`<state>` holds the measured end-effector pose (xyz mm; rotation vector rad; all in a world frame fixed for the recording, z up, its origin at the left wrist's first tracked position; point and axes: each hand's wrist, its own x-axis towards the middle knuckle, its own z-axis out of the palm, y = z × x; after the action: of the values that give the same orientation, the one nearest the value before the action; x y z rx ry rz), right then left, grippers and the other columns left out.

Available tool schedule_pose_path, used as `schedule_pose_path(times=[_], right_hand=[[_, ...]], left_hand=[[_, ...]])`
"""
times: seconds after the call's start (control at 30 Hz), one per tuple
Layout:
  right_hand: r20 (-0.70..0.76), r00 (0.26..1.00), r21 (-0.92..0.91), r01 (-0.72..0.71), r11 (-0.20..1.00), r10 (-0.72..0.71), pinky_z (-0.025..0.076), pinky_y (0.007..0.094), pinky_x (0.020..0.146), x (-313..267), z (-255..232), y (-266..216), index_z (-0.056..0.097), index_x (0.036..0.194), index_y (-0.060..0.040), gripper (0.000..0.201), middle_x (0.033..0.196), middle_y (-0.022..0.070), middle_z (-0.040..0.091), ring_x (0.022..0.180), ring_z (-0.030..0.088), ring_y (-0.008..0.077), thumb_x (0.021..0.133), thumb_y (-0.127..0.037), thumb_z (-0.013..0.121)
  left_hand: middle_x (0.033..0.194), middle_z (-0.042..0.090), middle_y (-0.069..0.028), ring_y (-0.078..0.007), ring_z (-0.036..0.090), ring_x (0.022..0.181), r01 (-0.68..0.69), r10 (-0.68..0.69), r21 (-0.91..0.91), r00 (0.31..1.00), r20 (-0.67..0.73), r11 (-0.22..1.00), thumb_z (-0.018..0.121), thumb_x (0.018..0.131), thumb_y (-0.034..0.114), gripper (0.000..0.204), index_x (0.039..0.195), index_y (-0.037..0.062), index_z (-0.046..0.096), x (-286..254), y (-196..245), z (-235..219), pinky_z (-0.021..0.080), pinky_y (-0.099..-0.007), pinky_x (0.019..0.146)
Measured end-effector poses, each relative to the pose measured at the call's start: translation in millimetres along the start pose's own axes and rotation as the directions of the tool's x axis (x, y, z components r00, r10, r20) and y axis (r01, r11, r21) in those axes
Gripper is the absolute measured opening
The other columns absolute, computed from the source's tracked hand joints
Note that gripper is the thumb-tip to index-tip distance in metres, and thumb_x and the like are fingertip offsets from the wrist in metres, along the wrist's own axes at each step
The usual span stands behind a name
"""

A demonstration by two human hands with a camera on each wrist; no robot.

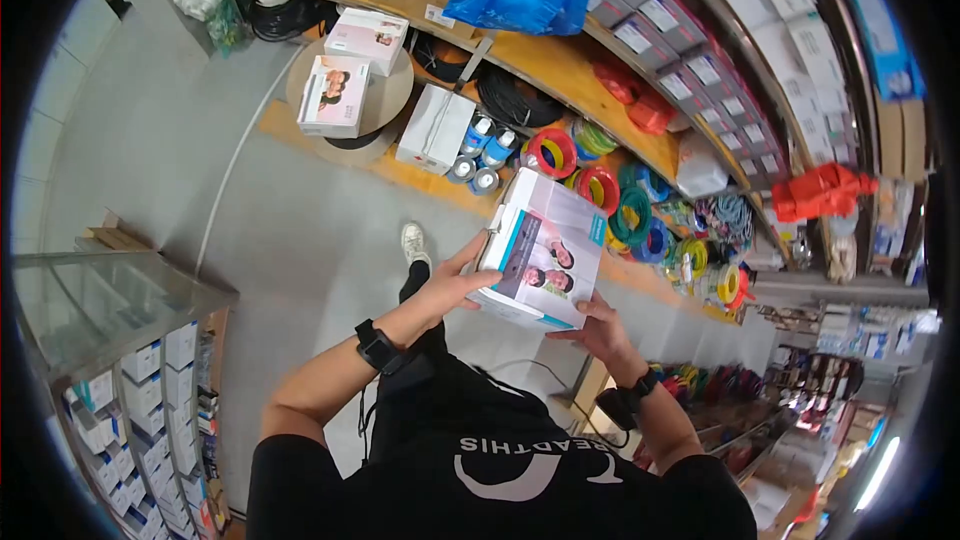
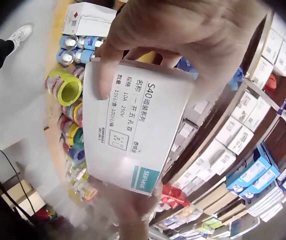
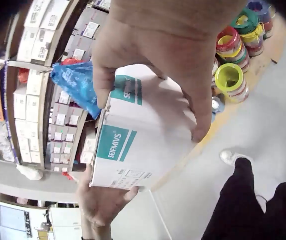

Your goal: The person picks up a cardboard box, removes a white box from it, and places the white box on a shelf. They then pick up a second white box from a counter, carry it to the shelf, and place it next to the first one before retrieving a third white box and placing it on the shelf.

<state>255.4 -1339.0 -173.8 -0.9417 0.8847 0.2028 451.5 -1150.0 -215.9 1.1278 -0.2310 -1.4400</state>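
Note:
Both hands hold a white and pale-pink carton box (image 1: 565, 225) in front of the body, over the floor. A photo of people and teal bands mark its upper face. My left hand (image 1: 452, 285) grips the left end, thumb on the face near the edge. At the opposite lower corner my right hand (image 1: 603, 328) grips it, thumb on top. In the left wrist view the box (image 2: 133, 125) shows a printed end label with a teal logo. The right wrist view shows teal logo bands on the box (image 3: 138, 135), with the right hand (image 3: 153, 55) spread across it.
Two similar boxes (image 1: 335, 95) rest on a round wooden reel (image 1: 400, 90). Beside them are a white carton (image 1: 437, 128), several spray cans (image 1: 482, 145) and coloured wire coils (image 1: 630, 215) along a low wooden shelf. A glass counter (image 1: 120, 305) stands at left.

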Motion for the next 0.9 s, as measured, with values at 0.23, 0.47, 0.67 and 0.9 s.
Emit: schedule_pose_path(times=[0.23,0.47,0.67,0.9], right_hand=[[-0.082,0.994,0.023,0.068,0.997,-0.066,0.044,0.0558,0.084,142.8,-57.8,-102.8,0.032,0.130,-0.0107,0.068,0.123,0.0117,0.046,0.109,0.049,0.0339,0.072,-0.029,0.061],[-0.039,0.979,-0.013,0.198,0.980,-0.198,0.047,0.0528,0.081,280.8,-123.9,-191.5,0.038,0.123,-0.0078,0.056,0.116,0.0104,0.051,0.104,0.053,0.0331,0.074,-0.026,0.060],[0.022,0.955,-0.140,0.294,0.945,-0.294,0.044,0.0511,0.083,408.8,-167.1,-254.0,0.042,0.121,-0.0087,0.056,0.113,0.0094,0.053,0.105,0.052,0.0288,0.074,-0.035,0.058],[0.040,0.949,-0.074,0.314,0.947,-0.311,0.039,0.0511,0.090,542.3,-204.5,-271.7,0.041,0.125,-0.0099,0.052,0.117,0.0082,0.050,0.108,0.049,0.0270,0.081,-0.033,0.057]], left_hand=[[0.127,0.047,-0.0098,-0.0137,0.052,0.098,0.004,0.001,0.040,0.992,-0.125,0.999,0.063,0.079,0.035,0.075,0.141,0.0179,0.024,185.6,48.3,-39.4,0.047,-0.0265,0.066],[0.128,0.044,-0.0211,-0.0239,0.042,0.119,-0.312,0.296,-0.006,0.907,-0.300,0.950,0.063,0.080,0.031,0.076,0.134,-0.0075,0.026,346.7,74.0,-55.2,0.031,-0.0298,0.099],[0.139,0.031,-0.0162,-0.0225,0.029,0.128,-0.535,0.575,0.219,0.710,-0.406,0.816,0.065,0.079,0.026,0.081,0.138,-0.0021,0.019,458.1,99.6,-79.2,0.023,-0.0311,0.104],[0.140,0.027,-0.0218,-0.0242,0.024,0.131,-0.559,0.580,0.186,0.699,-0.419,0.808,0.064,0.078,0.017,0.083,0.138,-0.0057,0.011,557.5,96.6,-127.6,0.019,-0.0300,0.106]])
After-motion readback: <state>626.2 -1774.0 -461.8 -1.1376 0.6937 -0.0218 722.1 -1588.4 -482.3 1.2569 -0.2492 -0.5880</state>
